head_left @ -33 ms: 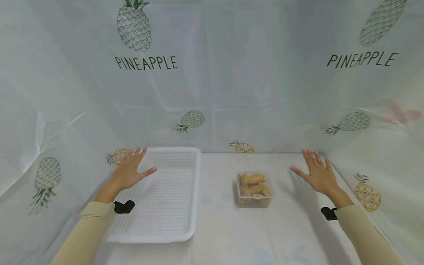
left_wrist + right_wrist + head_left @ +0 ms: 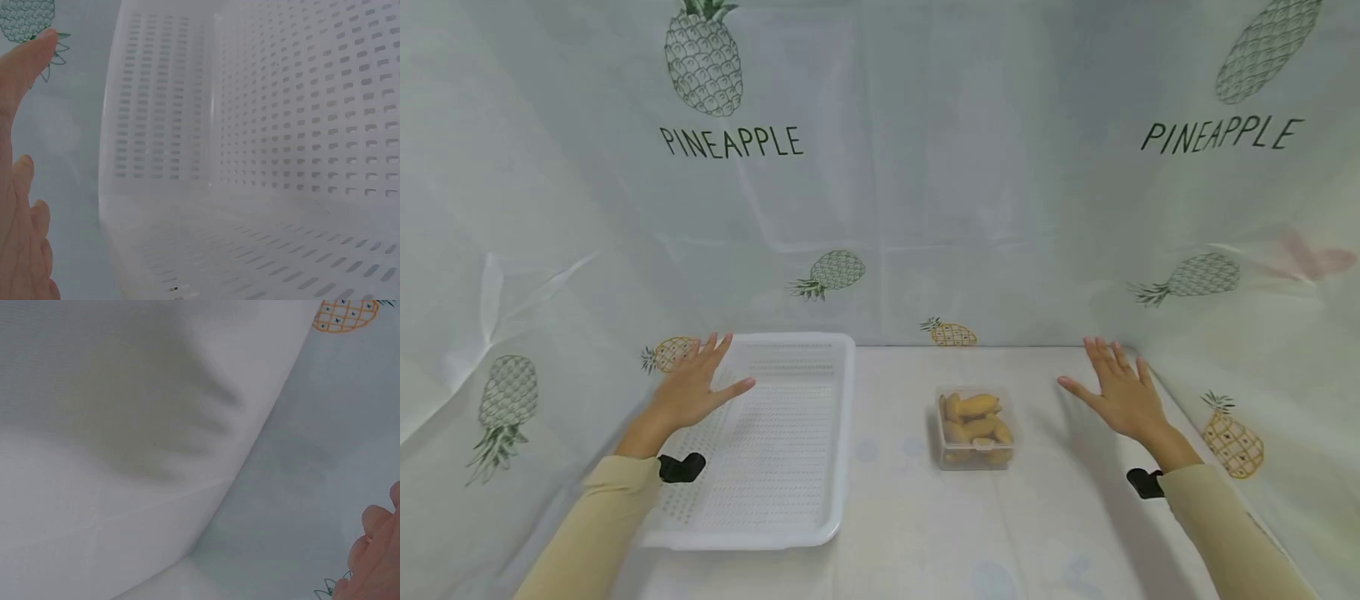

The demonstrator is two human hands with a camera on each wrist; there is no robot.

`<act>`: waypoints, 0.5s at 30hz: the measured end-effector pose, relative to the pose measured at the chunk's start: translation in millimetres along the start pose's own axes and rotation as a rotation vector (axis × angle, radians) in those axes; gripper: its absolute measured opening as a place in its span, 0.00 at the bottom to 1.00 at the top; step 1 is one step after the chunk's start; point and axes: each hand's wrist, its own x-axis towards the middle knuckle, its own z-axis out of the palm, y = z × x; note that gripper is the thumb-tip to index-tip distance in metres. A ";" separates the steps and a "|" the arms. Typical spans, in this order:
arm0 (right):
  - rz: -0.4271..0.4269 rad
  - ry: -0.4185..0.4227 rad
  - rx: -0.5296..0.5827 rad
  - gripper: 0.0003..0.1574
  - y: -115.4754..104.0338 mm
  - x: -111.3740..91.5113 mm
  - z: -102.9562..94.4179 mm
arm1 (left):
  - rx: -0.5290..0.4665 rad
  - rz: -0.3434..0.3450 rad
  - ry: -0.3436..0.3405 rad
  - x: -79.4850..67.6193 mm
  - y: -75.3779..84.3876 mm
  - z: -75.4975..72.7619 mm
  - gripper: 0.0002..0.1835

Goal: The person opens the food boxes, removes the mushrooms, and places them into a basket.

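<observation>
Head view: this alone takes in the clear box (image 2: 976, 461) of yellow pieces (image 2: 979, 407), which sits between the two hands, nearer the right hand (image 2: 1126, 398) than the left hand (image 2: 688, 398).
Left wrist view: rows of slots in the wall and floor of the white basket (image 2: 842, 433) show close up, just beside the left fingers.
Right wrist view: a shadow (image 2: 194, 425) with separate finger shapes falls on the bench (image 2: 56, 487), detail that the head view loses.
Fingers: apart on both hands, each thumb stretched inward; whether the left ones touch the basket, I cannot tell.
Basket: under and to the right of the left fingers, mouth up, right side running near to far; the hand and forearm hide its left side, leaving the long axis unsure.
Box: left of the right thumb, roughly square from above, a small tab on its near edge; the topmost piece lies crosswise.
Edges: the basket's far rim lies about level with the left fingertips; the right fingertips point to the fold where bench meets pineapple-printed sheet (image 2: 955, 192).
Room: bench stretches between basket and box, and between box and right thumb.
</observation>
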 end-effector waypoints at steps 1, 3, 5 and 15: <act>0.000 -0.002 -0.001 0.58 0.1 0.2 0.4 | 0.003 -0.001 0.001 -0.2 0.2 -0.2 0.53; 0.000 -0.004 0.000 0.58 0.4 0.6 1.2 | 0.010 -0.003 0.001 -0.2 0.1 0.1 0.53; -0.002 -0.008 0.001 0.58 0.8 1.6 1.3 | 0.017 -0.005 0.002 0.1 0.2 0.6 0.53; -0.008 -0.013 0.097 0.57 -0.5 2.4 2.0 | 0.005 -0.004 0.020 4.9 -0.8 5.2 0.54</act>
